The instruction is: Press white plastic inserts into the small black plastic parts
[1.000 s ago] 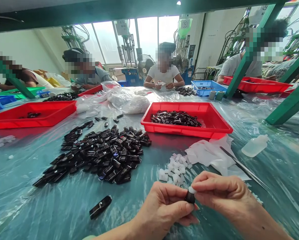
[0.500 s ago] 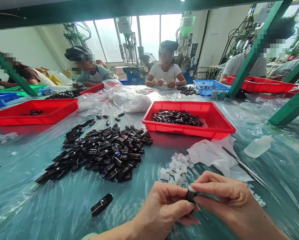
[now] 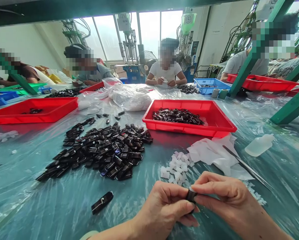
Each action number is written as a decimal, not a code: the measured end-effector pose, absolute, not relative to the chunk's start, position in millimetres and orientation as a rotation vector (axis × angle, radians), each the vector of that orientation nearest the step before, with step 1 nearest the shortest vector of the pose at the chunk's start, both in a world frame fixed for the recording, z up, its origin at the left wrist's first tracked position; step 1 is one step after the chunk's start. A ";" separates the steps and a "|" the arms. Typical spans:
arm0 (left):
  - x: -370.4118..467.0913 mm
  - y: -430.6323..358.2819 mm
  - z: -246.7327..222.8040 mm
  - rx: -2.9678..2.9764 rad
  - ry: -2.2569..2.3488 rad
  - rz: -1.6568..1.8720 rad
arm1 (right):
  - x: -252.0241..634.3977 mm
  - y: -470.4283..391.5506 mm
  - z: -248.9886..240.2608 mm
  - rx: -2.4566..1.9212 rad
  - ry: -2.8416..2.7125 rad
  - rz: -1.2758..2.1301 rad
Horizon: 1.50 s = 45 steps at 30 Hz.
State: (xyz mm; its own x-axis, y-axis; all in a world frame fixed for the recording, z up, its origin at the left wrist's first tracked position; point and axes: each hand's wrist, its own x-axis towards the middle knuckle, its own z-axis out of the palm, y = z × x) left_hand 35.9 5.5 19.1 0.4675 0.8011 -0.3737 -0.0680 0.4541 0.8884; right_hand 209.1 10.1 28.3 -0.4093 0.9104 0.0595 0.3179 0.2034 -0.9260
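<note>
Near the bottom edge, my left hand [image 3: 166,208] is closed around a small glossy black plastic part [image 3: 191,195], gripping it between thumb and fingers. My right hand [image 3: 223,196] pinches the upper end of the same part, index finger on top and thumb at its side. A pale sliver shows at that end, mostly covered by the fingertips. Just beyond my hands lies a heap of small white pieces [image 3: 176,168]. A single black part [image 3: 102,202] rests apart to the left, in front of a large pile of similar black parts [image 3: 106,150].
A red tray [image 3: 189,128] with black parts stands behind the white pieces; another red tray [image 3: 56,110] is at left. Tweezers [image 3: 247,166] lie on a white cloth [image 3: 212,153], beside a translucent bottle [image 3: 259,145]. Green posts [image 3: 258,50] rise at right. Several people work across the table.
The white bit at the end of the black part shows less than before, under my right fingertips. Both hands stay in nearly the same place; the view has shifted slightly.
</note>
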 end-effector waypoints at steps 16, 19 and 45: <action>36.3 7.8 24.9 0.955 0.959 0.639 | 208.5 12.5 28.4 -1.043 -1.614 1.496; 36.5 11.7 30.1 0.932 0.988 0.665 | 222.4 18.4 34.8 -1.149 -1.717 1.264; 34.1 9.9 27.9 0.798 0.914 0.607 | 224.3 23.6 30.9 -1.405 -2.032 0.752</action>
